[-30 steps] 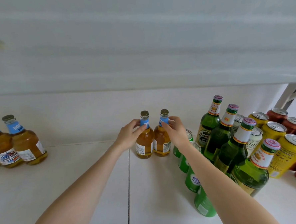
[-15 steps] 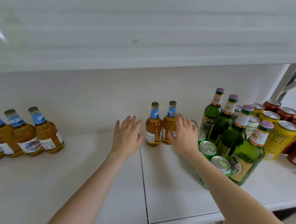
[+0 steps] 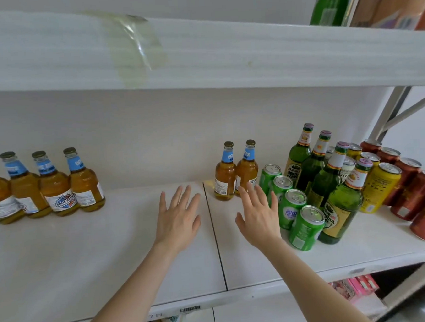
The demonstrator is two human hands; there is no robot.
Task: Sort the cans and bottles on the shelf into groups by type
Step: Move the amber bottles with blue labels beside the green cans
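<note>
**Shelf record, drinks bay**

1. Left hand [image 3: 177, 217]: fingers straight and spread, palm down over the white shelf board [image 3: 88, 255], holding nothing. Contact with the board could not be told.
2. Right hand [image 3: 258, 215]: likewise spread and empty. Its fingertips [image 3: 250, 191] lay near the foot of item 3, and its outer edge was just beside item 5.
3. Two amber glass bottles with blue neck labels [image 3: 225, 180]: upright, touching each other, mid-shelf beyond both hands.
4. Matching group of amber bottles [image 3: 56, 190]: far left, well apart from item 3.
5. Row of four green aluminium cans [image 3: 292, 205]: upright and closely packed, right of centre.
6. Tall green glass bottles [image 3: 329, 178], yellow cans [image 3: 379, 188] and red-brown cans [image 3: 412, 191]: crowded together at the right.

**Hazards, as judged**

- Item 3 appeared to be the stray lot, due to join item 4.
- A careless reach by the right hand could have clipped the nearest green can. The row stood so close that one tipped can might have felled its neighbours or rolled off the front edge.
- Sliding the narrow-based bottles leftward over the dark seam [image 3: 214, 235] between the shelf panels could have caught a base and toppled one.
- Lifting them high could have struck their caps on the upper shelf [image 3: 250, 59].
- Carrying both in one hand risked glass knocking against glass.
</note>
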